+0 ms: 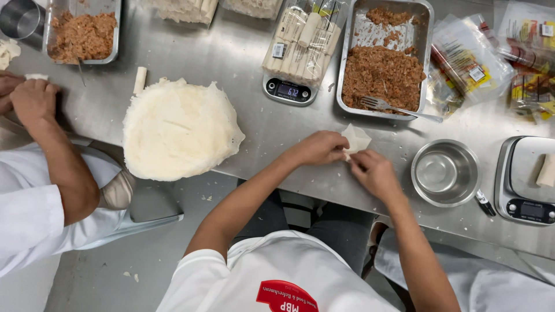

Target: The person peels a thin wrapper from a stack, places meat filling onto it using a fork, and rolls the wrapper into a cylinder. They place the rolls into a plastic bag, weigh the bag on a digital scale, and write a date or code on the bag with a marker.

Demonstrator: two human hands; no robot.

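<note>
Here, seen from above, both forearms reach forward over the edge of a steel table [243,63], and the two hands meet at its near edge. The left hand [317,148] is curled, fingers bent inward, pinching the near side of a small white wrapper [355,138] that lies partly folded on the table; the right hand [374,173] is likewise half closed, its fingertips pressed to the same wrapper from the right. The wrapper sits just in front of a rectangular metal tray [428,52], which holds a mound of brown minced filling [381,72] and one fork [393,107] resting at its near rim. A second, smaller tray [115,34] at far left also holds brown filling. Two digital scales are visible: one [287,91] at centre carries a clear container of pale rolled pieces [303,40], the other [526,182] at right carries a single roll [546,170]. One round steel bowl [445,172], holding nothing visible, stands just right of the right hand, with a dark marker [484,203] beside it. A large round stack of thin white wrappers [176,130] overhangs the table edge to the left. At far left a co-worker's hand [32,98] in a white sleeve rests on the table. Printed plastic packets [480,58] lie at upper right.
</note>
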